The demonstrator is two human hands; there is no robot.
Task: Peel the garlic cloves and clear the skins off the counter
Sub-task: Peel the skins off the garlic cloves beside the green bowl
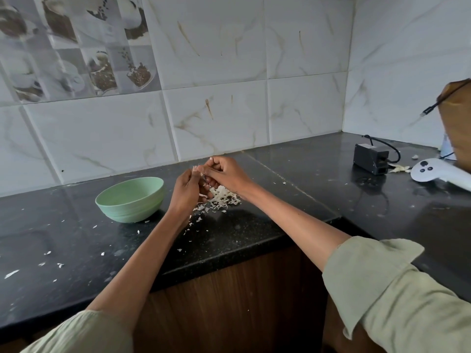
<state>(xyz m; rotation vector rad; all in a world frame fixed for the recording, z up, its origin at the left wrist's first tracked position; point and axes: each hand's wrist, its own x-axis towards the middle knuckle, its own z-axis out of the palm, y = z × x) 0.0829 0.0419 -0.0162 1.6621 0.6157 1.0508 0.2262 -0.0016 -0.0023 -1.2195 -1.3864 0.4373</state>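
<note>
My left hand [187, 191] and my right hand [224, 171] meet above the black counter [242, 235], and their fingertips pinch a small garlic clove [200, 171] with loose skin on it. The clove is mostly hidden by my fingers. A pile of pale garlic skins [223, 198] lies on the counter right under my hands. A light green bowl [130, 198] stands to the left of my left hand; what it holds is hidden by its rim. Small skin flakes [51, 261] are scattered over the left part of the counter.
A small black box with a cable [370, 160] and a white controller [433, 173] lie at the back right, beside a brown paper bag [457, 123]. More garlic scraps [400, 168] lie between them. Tiled walls close the back and right.
</note>
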